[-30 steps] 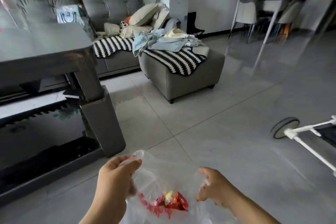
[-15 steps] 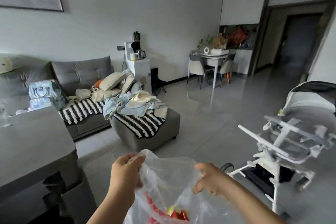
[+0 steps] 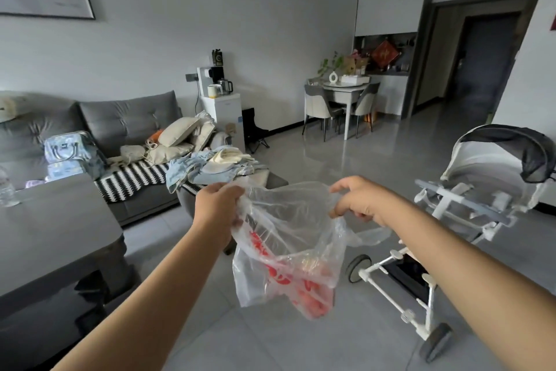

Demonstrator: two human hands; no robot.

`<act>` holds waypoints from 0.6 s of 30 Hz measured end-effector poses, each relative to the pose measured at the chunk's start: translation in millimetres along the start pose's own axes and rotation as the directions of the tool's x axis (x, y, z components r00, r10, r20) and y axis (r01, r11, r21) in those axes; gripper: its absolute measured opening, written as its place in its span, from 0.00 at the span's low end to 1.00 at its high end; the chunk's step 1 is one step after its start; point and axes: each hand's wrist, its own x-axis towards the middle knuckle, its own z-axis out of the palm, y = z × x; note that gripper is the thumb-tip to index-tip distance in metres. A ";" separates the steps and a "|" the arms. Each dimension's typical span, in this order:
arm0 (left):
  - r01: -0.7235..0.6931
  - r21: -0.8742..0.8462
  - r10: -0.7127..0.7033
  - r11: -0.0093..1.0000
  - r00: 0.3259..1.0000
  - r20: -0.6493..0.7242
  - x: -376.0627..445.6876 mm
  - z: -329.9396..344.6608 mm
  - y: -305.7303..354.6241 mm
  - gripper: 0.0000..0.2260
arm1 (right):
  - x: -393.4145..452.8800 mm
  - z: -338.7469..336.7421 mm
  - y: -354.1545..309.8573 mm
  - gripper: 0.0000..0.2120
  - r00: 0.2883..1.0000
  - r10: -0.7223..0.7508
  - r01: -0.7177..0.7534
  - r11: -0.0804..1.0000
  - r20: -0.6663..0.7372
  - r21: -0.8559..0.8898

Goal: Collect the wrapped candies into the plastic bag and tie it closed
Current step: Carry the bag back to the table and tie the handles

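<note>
Bag (image 3: pixel 285 238) held open, candies (image 3: pixel 313 295) inside

Left hand (image 3: pixel 218 209) and right hand (image 3: pixel 359 200) each pinch its rim; red print unreadable; bag now raised higher beside the stroller (image 3: pixel 469 208)

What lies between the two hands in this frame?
In the head view, only the open mouth of the plastic bag spans from the left hand to the right hand; both grip its rim.

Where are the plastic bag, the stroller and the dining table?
plastic bag (image 3: pixel 288 235): head view, its clear middle panel.
stroller (image 3: pixel 493 160): head view, its hood.
dining table (image 3: pixel 346 90): head view, its front edge.
</note>
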 end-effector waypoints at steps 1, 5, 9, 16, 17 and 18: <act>0.001 0.001 -0.001 1.000 1.000 -0.008 1.1 -1.2 1.1 0.05 | 1.3 -0.2 -2.8 0.27 1.000 -0.010 0.010 1.000 0.018 -0.003; 0.008 0.015 -0.007 1.000 0.997 -0.080 8.4 -12.5 4.5 0.10 | 10.5 10.0 -18.3 0.29 0.995 -0.034 0.038 0.998 0.091 -0.040; -0.008 0.033 0.013 0.999 0.987 -0.160 12.4 -31.5 11.5 0.13 | 22.7 32.3 -41.4 0.26 0.986 -0.066 0.075 0.996 0.156 -0.050; -0.077 0.167 0.130 0.983 0.934 -0.332 17.5 -83.2 29.0 0.13 | 38.6 77.6 -103.9 0.17 0.938 -0.129 0.195 0.964 0.322 -0.181; -0.080 0.178 0.139 0.981 0.925 -0.352 19.4 -91.9 32.8 0.13 | 40.5 85.3 -115.3 0.17 0.932 -0.139 0.211 0.959 0.336 -0.190; -0.084 0.187 0.149 0.979 0.918 -0.368 22.5 -101.6 35.8 0.13 | 42.9 94.2 -126.5 0.17 0.923 -0.153 0.229 0.955 0.352 -0.188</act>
